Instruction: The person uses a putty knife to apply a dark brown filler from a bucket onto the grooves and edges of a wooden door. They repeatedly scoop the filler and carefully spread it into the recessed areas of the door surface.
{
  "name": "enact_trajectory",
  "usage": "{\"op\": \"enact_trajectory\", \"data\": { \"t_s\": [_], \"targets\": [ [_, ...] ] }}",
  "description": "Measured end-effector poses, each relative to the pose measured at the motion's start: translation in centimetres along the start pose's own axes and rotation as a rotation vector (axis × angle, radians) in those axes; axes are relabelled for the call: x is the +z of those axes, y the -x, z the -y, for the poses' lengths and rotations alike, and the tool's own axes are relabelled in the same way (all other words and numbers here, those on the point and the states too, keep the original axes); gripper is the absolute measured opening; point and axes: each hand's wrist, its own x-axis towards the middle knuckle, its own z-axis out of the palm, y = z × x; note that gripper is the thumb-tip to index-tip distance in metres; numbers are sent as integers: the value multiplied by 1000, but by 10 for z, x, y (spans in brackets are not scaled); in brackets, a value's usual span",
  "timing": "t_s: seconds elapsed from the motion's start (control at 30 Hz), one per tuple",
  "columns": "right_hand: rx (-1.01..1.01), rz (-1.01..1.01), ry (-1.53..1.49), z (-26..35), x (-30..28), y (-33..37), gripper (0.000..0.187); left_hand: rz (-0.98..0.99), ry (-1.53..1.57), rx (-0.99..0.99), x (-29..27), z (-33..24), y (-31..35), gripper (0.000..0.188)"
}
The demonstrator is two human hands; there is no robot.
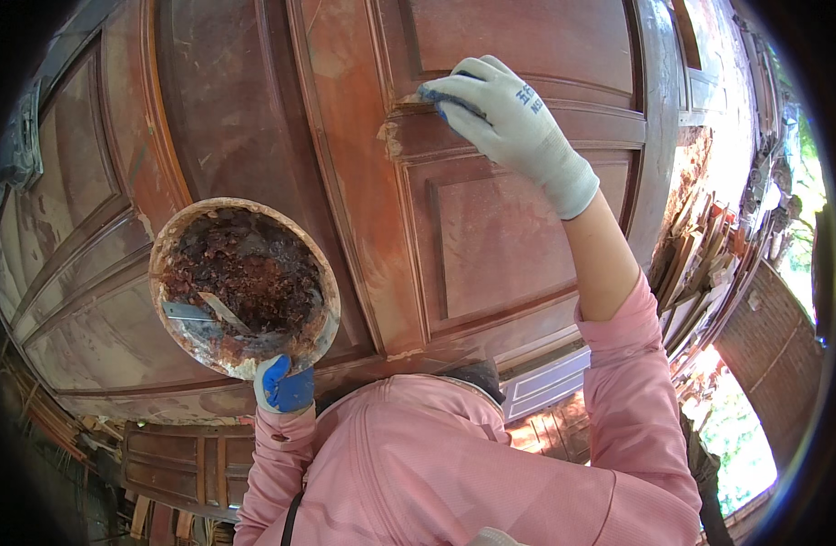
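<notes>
My left hand (282, 386), in a white glove with blue fingertips, grips the lower rim of a round bowl (319, 273) crusted with reddish-brown filler; a metal blade (188, 312) lies inside it. My right hand (507, 121), also gloved, presses its fingertips against a moulding of the large reddish wooden panelled door (491, 237), where pale filler (388, 136) shows at a chipped corner. Whether the right fingers pinch a small tool is hidden by the glove. Both sleeves are pink.
Stacked wooden boards and scraps (700, 264) lean at the right beside a brick wall (773, 346). Another carved wooden panel (190, 464) lies at the lower left. A paved floor (554, 428) shows below the door's edge.
</notes>
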Motion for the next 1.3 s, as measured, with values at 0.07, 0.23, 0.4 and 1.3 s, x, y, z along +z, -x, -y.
{"op": "enact_trajectory", "data": {
  "t_s": [0.07, 0.23, 0.4, 1.3],
  "targets": [
    [35, 22, -16, 0, -4, -2, 23, 14, 5, 0, -1, 0, 0, 73],
    [97, 72, -6, -1, -3, -3, 24, 14, 32, -9, 0, 0, 0, 73],
    [21, 65, 35, 1, -3, -4, 22, 21, 35, -17, -7, 1, -2, 71],
    [-62, 193, 212, 6, -14, -22, 19, -8, -30, 30, 0, 2, 1, 73]
  ]
}}
